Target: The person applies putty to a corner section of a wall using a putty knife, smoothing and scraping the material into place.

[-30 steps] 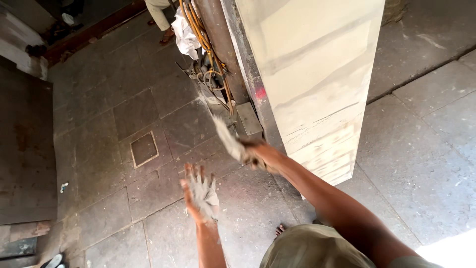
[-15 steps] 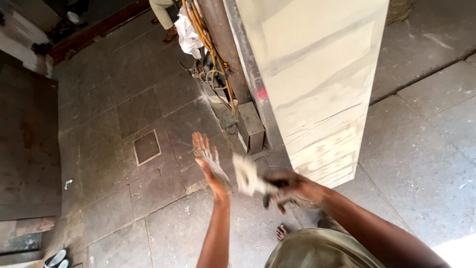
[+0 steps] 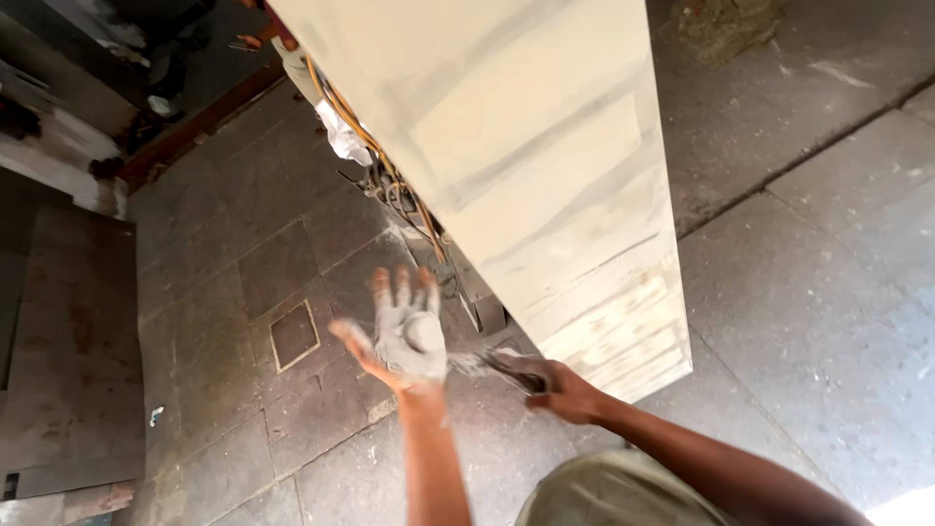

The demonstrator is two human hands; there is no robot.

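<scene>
Two bare hands work low in the scene, over a grey stone-tiled floor (image 3: 214, 292). The left hand (image 3: 404, 336) is raised palm up with its fingers spread apart, and the palm is coated in pale grey paste (image 3: 417, 341), with a thicker lump near the middle. The right hand (image 3: 560, 388) sits just to the right of it and slightly nearer, its fingers curled tight around the handle of a putty knife (image 3: 497, 362). The blade is blurred, and its tip reaches toward the heel of the left palm; whether it touches the paste I cannot tell.

Right behind the hands, a tall cream-coloured board (image 3: 526, 166) leans across the upper middle of the scene, its surface streaked with grey smears and its lower right corner patchy. Along its left edge, orange and yellow cables (image 3: 375, 161) run down to a tangle at its foot. A small square inset (image 3: 293, 334) lies in the floor to the left of the hands.
</scene>
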